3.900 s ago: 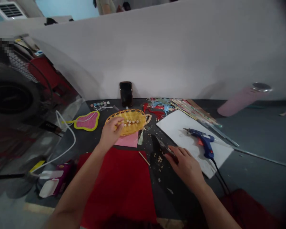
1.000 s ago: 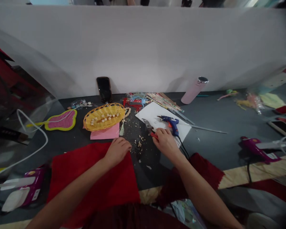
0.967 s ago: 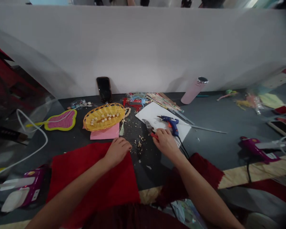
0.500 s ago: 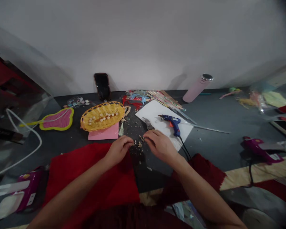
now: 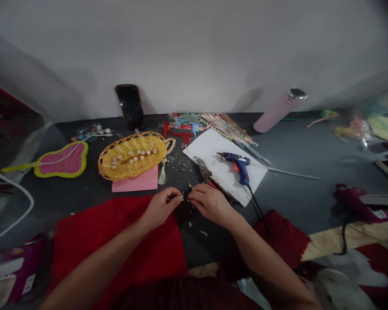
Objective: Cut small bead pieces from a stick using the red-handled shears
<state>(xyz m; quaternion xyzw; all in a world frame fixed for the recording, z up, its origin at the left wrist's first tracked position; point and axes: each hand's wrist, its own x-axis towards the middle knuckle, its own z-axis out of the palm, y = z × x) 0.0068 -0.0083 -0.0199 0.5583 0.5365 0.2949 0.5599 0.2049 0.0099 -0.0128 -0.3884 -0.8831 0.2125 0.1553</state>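
Observation:
My left hand [image 5: 163, 206] is pinched closed over the upper right corner of a red cloth [image 5: 116, 245]; a tiny pale piece seems to show at its fingertips, too small to name. Close beside it, my right hand [image 5: 211, 204] has its fingers bent together over the dark tabletop, and whatever they hold is hidden. Small pale bits [image 5: 190, 206] lie scattered between and below the hands. Just beyond the right hand are pliers [image 5: 203, 170] with red on the handle, partly on a white sheet [image 5: 202, 144]. A blue glue gun [image 5: 237, 165] rests on that sheet.
A yellow wicker basket [image 5: 132, 146] holding small pale pieces stands on pink paper [image 5: 134, 184]. Behind are a phone [image 5: 129, 106], red tassels [image 5: 181, 137] and thin sticks [image 5: 229, 127]. A pink bottle [image 5: 276, 113] leans at the back right. The glue gun's cord [image 5: 257, 202] runs toward my right forearm.
My hands have drawn closer together, the right one moving left over the small pale bits. More of the pliers' red handle shows. The whole view has shifted slightly.

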